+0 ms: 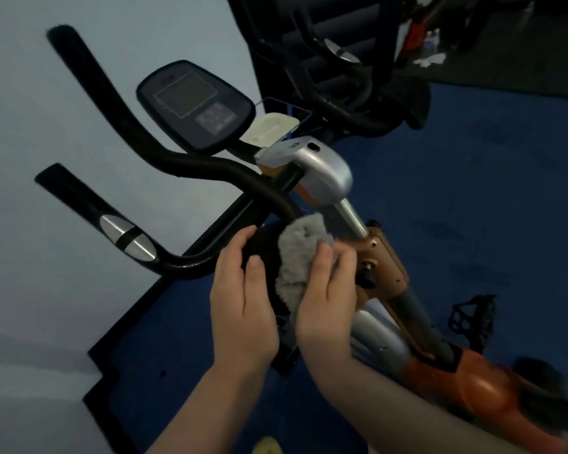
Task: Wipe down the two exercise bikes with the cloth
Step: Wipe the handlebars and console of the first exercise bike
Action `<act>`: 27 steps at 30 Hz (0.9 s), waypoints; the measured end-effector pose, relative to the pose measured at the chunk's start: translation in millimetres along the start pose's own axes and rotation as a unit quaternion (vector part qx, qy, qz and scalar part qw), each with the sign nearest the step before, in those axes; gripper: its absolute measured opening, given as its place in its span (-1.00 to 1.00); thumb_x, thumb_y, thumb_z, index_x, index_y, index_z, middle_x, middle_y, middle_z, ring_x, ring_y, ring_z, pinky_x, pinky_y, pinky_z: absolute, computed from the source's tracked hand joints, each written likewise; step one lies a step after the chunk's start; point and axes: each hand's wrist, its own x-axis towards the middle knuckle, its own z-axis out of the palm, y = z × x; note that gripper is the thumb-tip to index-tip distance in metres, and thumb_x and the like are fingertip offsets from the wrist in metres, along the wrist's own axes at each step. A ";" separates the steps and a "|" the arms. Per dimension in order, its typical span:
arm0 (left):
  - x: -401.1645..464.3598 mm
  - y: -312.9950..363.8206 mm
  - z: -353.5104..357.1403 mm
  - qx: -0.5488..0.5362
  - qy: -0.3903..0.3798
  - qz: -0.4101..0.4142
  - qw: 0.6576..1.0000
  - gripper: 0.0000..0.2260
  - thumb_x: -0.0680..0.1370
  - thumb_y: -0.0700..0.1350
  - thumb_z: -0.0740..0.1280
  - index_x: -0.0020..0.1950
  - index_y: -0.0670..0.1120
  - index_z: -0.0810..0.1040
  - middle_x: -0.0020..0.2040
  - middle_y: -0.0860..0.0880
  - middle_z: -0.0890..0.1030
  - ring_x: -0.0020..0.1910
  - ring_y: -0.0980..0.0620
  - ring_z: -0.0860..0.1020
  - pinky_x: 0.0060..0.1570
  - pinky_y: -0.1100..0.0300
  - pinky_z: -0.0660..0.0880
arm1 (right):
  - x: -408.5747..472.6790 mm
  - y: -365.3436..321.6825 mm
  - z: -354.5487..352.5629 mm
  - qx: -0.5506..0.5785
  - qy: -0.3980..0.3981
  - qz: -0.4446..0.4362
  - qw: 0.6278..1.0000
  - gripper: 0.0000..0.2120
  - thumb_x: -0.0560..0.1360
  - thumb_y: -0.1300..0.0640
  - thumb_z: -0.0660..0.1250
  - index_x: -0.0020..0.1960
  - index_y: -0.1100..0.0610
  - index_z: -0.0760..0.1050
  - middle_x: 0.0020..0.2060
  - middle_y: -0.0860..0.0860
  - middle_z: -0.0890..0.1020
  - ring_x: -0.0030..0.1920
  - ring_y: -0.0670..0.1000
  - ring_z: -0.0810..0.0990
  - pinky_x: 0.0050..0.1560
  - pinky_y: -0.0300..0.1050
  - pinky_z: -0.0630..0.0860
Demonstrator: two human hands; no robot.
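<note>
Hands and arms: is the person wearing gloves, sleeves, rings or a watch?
No. The left hand and the right hand are bare, with no gloves. No rings show on the fingers, and no watch or band shows on either wrist. Both forearms are uncovered as far as the picture reaches, so no sleeves appear.

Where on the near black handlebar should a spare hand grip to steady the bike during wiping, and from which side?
Grip the straight stretch of the handlebar just past the silver sensor, coming from above. It is bare and round, so fingers can wrap it. The right hand holds the cloth at the bend, and the left hand already steadies there.
</note>
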 end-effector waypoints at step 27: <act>16.6 -6.9 -35.3 -0.035 -0.237 0.004 0.971 -0.57 0.56 0.15 0.09 0.43 0.21 0.22 0.34 0.16 0.38 0.19 0.42 0.42 -0.01 0.55 0.39 | -24.6 -18.5 20.8 0.128 0.045 0.311 0.941 -0.79 0.64 -0.15 0.02 0.00 -0.09 0.36 -0.04 -0.05 0.55 -0.01 -0.04 0.57 0.03 -0.04 0.54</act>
